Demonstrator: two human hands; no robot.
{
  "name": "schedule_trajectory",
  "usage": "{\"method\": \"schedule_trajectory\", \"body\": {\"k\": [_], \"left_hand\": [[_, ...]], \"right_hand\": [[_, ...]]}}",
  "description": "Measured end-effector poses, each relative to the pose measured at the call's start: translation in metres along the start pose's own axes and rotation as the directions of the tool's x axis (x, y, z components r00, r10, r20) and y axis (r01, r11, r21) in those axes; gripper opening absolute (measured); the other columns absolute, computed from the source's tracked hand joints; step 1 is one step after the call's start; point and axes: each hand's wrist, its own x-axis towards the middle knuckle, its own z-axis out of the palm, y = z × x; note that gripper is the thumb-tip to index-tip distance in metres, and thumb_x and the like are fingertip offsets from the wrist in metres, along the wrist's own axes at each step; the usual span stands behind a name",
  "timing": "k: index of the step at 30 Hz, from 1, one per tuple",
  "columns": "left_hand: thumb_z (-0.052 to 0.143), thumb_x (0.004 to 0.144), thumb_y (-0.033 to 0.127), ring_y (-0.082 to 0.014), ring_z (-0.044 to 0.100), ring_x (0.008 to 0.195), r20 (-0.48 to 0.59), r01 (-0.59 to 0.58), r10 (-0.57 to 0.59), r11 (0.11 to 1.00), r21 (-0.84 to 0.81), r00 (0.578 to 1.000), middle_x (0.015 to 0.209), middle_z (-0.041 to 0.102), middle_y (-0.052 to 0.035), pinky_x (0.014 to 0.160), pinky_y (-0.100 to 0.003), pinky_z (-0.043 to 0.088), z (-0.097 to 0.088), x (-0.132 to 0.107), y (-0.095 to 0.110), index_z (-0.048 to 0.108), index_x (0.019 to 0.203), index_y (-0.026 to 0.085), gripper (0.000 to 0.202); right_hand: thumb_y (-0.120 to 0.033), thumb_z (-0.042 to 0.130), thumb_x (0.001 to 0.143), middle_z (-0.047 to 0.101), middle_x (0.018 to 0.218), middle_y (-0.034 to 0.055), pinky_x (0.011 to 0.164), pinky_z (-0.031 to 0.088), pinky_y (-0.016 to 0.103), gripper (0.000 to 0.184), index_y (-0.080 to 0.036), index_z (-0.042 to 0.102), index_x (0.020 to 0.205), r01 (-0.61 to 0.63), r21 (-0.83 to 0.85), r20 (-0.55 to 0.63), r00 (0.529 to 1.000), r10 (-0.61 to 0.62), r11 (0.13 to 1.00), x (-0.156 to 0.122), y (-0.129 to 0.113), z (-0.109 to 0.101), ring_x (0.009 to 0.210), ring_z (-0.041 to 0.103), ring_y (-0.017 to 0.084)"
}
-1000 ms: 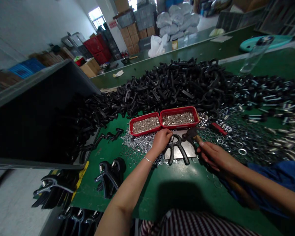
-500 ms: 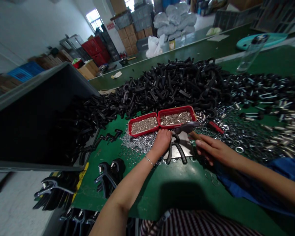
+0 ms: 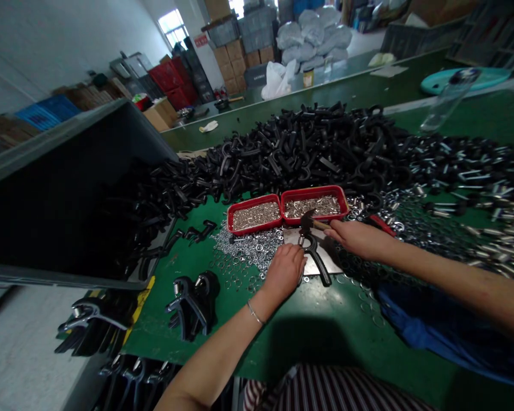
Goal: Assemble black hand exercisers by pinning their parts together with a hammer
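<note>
My left hand (image 3: pixel 285 266) is closed around one handle of a black spring clamp (image 3: pixel 317 260), which lies on a pale metal plate (image 3: pixel 334 262). The clamp's other handle points toward me. In my right hand (image 3: pixel 346 233) is a hammer (image 3: pixel 309 220) with a wooden handle; its dark head is at the upper end of the clamp, and I cannot tell whether they touch. Just behind the plate stand two red trays, a left tray (image 3: pixel 254 232) and a right tray (image 3: pixel 345 206), both holding small metal pins.
Black clamp parts (image 3: pixel 300 142) are heaped behind the trays. Loose washers (image 3: pixel 249 255) lie around the plate. Assembled clamps (image 3: pixel 191 305) stand at the left, near a large grey bin (image 3: pixel 68 283). A blue cloth (image 3: pixel 432 331) lies at the right, and a clear bottle (image 3: pixel 449 100) stands farther back.
The hammer's blurred head has come down and left onto the clamp's upper end. My left hand has shifted down along the clamp's left handle. The view has turned slightly.
</note>
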Motion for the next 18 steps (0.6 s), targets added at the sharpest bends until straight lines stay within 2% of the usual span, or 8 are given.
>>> {"method": "schedule_trajectory", "body": {"k": [2,4,6,8,12,14,16,18], "left_hand": [[0.046,0.103,0.024,-0.0265,0.054,0.111,-0.008,0.002,-0.002,1.000,-0.002,1.000,0.117,0.064,-0.0116,0.101,-0.042,0.043,0.001,0.001,0.000,0.061,0.117,0.012,0.024],[0.046,0.102,0.023,-0.0265,0.054,0.111,-0.019,0.006,-0.006,1.000,-0.010,1.000,0.117,0.064,-0.0117,0.102,-0.042,0.043,0.000,0.003,0.000,0.060,0.116,0.012,0.023],[0.047,0.102,0.023,-0.0257,0.055,0.109,-0.020,0.017,-0.018,0.999,-0.035,1.000,0.116,0.064,-0.0108,0.101,-0.042,0.044,-0.003,0.002,0.001,0.060,0.116,0.013,0.022],[0.049,0.101,0.025,-0.0247,0.055,0.108,-0.025,0.053,-0.055,0.996,-0.071,0.998,0.114,0.064,-0.0095,0.099,-0.041,0.044,-0.007,0.000,0.003,0.060,0.114,0.015,0.019],[0.055,0.099,0.041,-0.0270,0.058,0.100,-0.055,0.276,-0.278,0.960,-0.045,0.959,0.101,0.064,-0.0100,0.092,-0.044,0.047,-0.014,-0.010,0.013,0.059,0.103,0.015,0.026],[0.059,0.095,0.050,-0.0283,0.061,0.092,-0.017,0.368,-0.368,0.930,-0.001,0.930,0.095,0.063,-0.0106,0.085,-0.044,0.049,-0.013,-0.014,0.021,0.058,0.097,0.015,0.035],[0.063,0.092,0.052,-0.0288,0.063,0.087,0.041,0.421,-0.422,0.907,0.022,0.906,0.093,0.064,-0.0117,0.078,-0.042,0.050,-0.010,-0.016,0.029,0.058,0.098,0.014,0.038],[0.063,0.093,0.046,-0.0287,0.065,0.084,0.082,0.459,-0.460,0.888,0.033,0.884,0.093,0.065,-0.0129,0.073,-0.039,0.051,-0.006,-0.016,0.034,0.058,0.100,0.014,0.034]], "right_hand": [[-0.047,0.027,0.105,0.071,0.098,0.0139,0.072,0.045,0.030,0.042,-0.017,0.057,0.106,0.042,0.021,-0.069,0.997,-0.040,0.999,0.003,0.001,0.001,0.087,0.069,0.025],[-0.046,0.025,0.105,0.072,0.095,0.0142,0.071,0.045,0.031,0.043,-0.016,0.056,0.110,0.020,-0.004,-0.095,0.995,-0.021,1.000,0.004,0.001,0.001,0.084,0.069,0.026],[-0.045,0.029,0.104,0.071,0.091,0.0144,0.068,0.044,0.032,0.040,-0.016,0.057,0.107,-0.019,-0.061,-0.039,0.999,0.017,0.998,0.002,0.000,0.001,0.080,0.069,0.026],[-0.046,0.031,0.104,0.071,0.089,0.0129,0.067,0.043,0.031,0.040,-0.017,0.057,0.100,0.006,-0.044,0.007,1.000,-0.006,0.999,-0.005,0.001,0.001,0.077,0.068,0.025],[-0.051,0.025,0.104,0.070,0.089,0.0115,0.068,0.044,0.032,0.045,-0.018,0.056,0.102,0.066,0.004,-0.041,0.997,-0.066,0.998,-0.030,0.004,0.010,0.077,0.067,0.024],[-0.050,0.027,0.103,0.070,0.086,0.0116,0.065,0.043,0.032,0.043,-0.018,0.056,0.103,0.052,-0.031,0.019,0.998,-0.052,0.998,-0.039,0.005,0.016,0.073,0.066,0.025],[-0.051,0.028,0.103,0.069,0.084,0.0102,0.064,0.043,0.032,0.042,-0.019,0.056,0.099,0.068,0.023,0.070,0.995,-0.069,0.997,-0.040,0.007,0.020,0.072,0.066,0.024],[-0.052,0.027,0.103,0.068,0.084,0.0090,0.065,0.043,0.031,0.043,-0.020,0.055,0.097,0.083,0.105,0.010,0.996,-0.084,0.991,-0.032,0.011,0.021,0.073,0.065,0.022]]}}
